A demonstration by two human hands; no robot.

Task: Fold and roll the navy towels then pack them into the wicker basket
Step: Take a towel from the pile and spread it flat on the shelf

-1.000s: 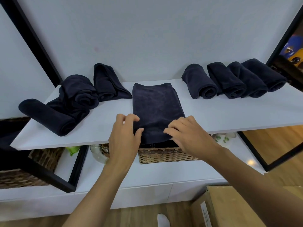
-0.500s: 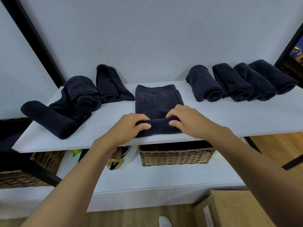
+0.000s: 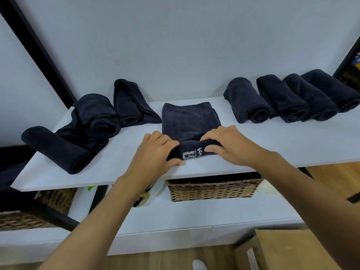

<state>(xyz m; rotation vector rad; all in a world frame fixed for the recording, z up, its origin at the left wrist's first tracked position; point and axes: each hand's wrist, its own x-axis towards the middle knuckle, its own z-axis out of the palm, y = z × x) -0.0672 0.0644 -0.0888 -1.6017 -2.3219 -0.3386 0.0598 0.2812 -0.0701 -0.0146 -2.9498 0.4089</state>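
Note:
A folded navy towel (image 3: 190, 119) lies flat in the middle of the white shelf (image 3: 282, 149). Its near end is rolled into a tight tube showing a white label. My left hand (image 3: 153, 152) grips the left end of that roll, and my right hand (image 3: 228, 145) grips its right end. Several rolled navy towels (image 3: 288, 98) stand in a row at the back right. Looser rolled and bunched navy towels (image 3: 78, 129) lie at the left. A wicker basket (image 3: 214, 190) sits on the lower shelf under the shelf's front edge, its inside mostly hidden.
Another wicker basket (image 3: 29, 213) sits at the lower left behind a black frame bar (image 3: 48, 213). A plate (image 3: 155, 191) lies beside the middle basket. A cardboard box (image 3: 288, 250) stands on the wooden floor at bottom right. The wall is right behind the shelf.
Both hands have rolled the towel's near end away from me. The roll has grown thicker and moved farther onto the shelf, and a white label now shows on it.

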